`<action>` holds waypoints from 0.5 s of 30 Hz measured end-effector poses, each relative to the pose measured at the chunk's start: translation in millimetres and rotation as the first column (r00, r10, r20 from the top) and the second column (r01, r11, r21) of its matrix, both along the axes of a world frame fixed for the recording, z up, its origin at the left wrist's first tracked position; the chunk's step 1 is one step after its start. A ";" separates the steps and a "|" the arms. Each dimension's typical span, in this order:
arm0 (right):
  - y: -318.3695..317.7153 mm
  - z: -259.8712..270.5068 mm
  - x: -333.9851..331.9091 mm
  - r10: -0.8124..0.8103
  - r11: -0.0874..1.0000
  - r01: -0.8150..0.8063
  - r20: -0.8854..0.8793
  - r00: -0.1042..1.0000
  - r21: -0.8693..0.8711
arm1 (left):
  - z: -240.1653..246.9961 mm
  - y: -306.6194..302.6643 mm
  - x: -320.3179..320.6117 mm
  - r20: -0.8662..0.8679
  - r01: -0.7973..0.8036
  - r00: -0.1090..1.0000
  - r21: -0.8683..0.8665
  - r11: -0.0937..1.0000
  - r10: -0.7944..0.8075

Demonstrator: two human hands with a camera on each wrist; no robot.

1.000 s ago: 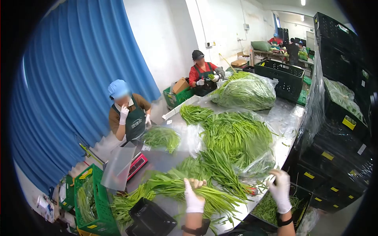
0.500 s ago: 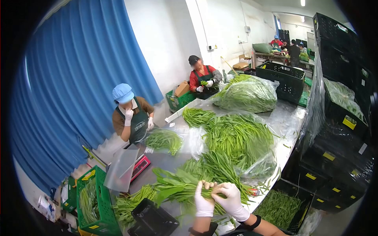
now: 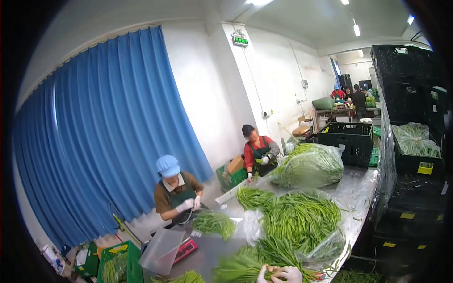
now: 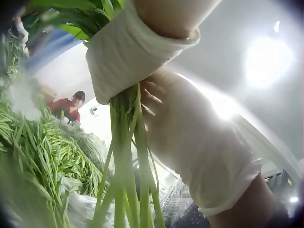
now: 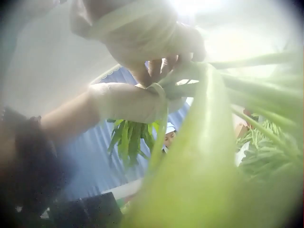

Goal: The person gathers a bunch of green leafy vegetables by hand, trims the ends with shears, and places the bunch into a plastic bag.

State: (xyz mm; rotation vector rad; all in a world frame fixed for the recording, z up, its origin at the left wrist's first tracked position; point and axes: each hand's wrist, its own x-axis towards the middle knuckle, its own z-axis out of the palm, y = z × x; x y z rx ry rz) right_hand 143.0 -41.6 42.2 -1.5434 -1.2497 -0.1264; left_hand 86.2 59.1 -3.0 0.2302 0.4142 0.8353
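At the bottom edge of the head view, my gloved left hand (image 3: 264,274) and right hand (image 3: 288,274) meet at a bunch of leafy greens (image 3: 237,269). Leaves spread out to the left of them. In the left wrist view, the left hand (image 4: 135,50) grips the bunch, and its long stems (image 4: 124,156) run down past the right hand (image 4: 190,137), whose curled fingers touch them. From the right wrist, the right hand (image 5: 140,35) pinches stems close beside the left hand (image 5: 130,100), with leaves (image 5: 129,142) hanging below. Blurred stems partly cover the fingertips.
A large heap of greens (image 3: 302,217) lies on the metal table beyond my hands, with a bagged pile (image 3: 311,167) behind. A red scale (image 3: 185,249) and green crate (image 3: 134,264) stand left. Black crates (image 3: 406,184) are stacked right. Two people work across the table.
My right hand has come left from above the crate of greens to the bunch in my left hand. The head view has tilted upward. The person in the blue cap has lowered a hand from the face.
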 end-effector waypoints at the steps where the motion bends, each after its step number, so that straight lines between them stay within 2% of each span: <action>1: 1.8 -1.3 -1.5 -0.004 0.999 0.007 -0.062 0.998 0.042 | -7.1 2.0 0.9 0.001 -0.025 1.000 -0.020 0.999 0.025; 2: 4.0 -6.3 -2.0 -0.006 0.999 0.009 -0.061 0.998 0.045 | -13.8 3.1 1.5 0.000 -0.051 0.999 -0.047 0.998 0.051; 5: 10.7 -21.2 -0.2 0.053 0.996 -0.074 -0.372 0.927 -0.041 | -11.3 6.6 -1.5 0.026 -0.070 0.997 -0.103 0.992 0.073; 6: 13.1 -22.2 2.9 0.057 0.996 -0.078 -0.370 0.927 -0.041 | -8.8 8.2 -2.9 0.053 -0.060 0.996 -0.131 0.990 0.067; 8: 11.3 -25.8 5.0 0.117 0.966 -0.231 -0.597 0.794 -0.118 | -9.6 9.7 -5.5 0.026 -0.075 0.996 -0.168 0.983 0.081; 9: 9.6 -18.3 3.5 0.148 0.975 -0.214 -0.551 0.821 -0.057 | -14.3 12.5 -7.6 0.012 -0.087 0.996 -0.163 0.983 0.090; 10: 8.6 -14.3 2.8 0.139 0.974 -0.213 -0.558 0.818 -0.070 | -20.3 16.1 -9.6 -0.002 -0.097 0.995 -0.160 0.982 0.098; 12: 7.8 -11.3 3.8 0.217 0.960 -0.281 -0.619 0.755 -0.006 | -32.0 27.4 -10.6 -0.024 -0.113 0.994 -0.148 0.982 0.110; 15: 8.4 -27.2 6.1 0.239 0.941 -0.338 -0.658 0.714 -0.025 | -37.4 33.5 -15.2 -0.017 -0.092 0.996 -0.167 0.982 0.091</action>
